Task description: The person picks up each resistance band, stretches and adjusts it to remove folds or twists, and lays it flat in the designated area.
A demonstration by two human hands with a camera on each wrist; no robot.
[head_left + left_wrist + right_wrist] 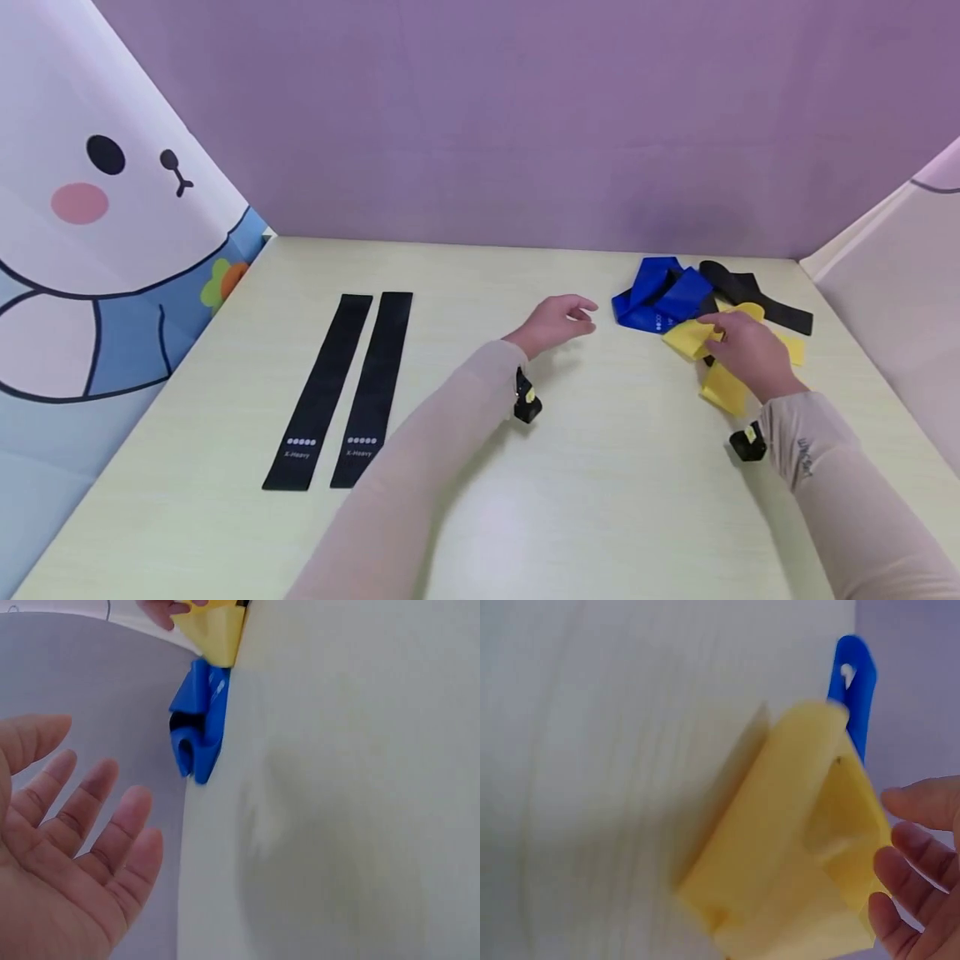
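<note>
A tangled pile of resistance bands lies at the table's far right: a blue band (pixel 660 298), a black band (pixel 761 298) and a yellow band (pixel 693 337). My right hand (pixel 731 335) rests on the pile, and its fingers (pixel 911 851) pinch the yellow band (pixel 795 847), whose fold stands up off the table. My left hand (pixel 577 317) hovers just left of the blue band (pixel 199 724), palm bare and fingers (pixel 101 795) spread, holding nothing. Two black bands (pixel 318 392) (pixel 372 387) marked X-Heavy lie flat side by side at the left.
The pale table (pixel 600 500) is walled by a purple panel (pixel 525 108) behind, a cartoon rabbit panel (pixel 97 208) on the left and a pale panel (pixel 892 275) on the right. Small black and yellow wrist cameras (pixel 527 400) (pixel 748 442) hang under both sleeves.
</note>
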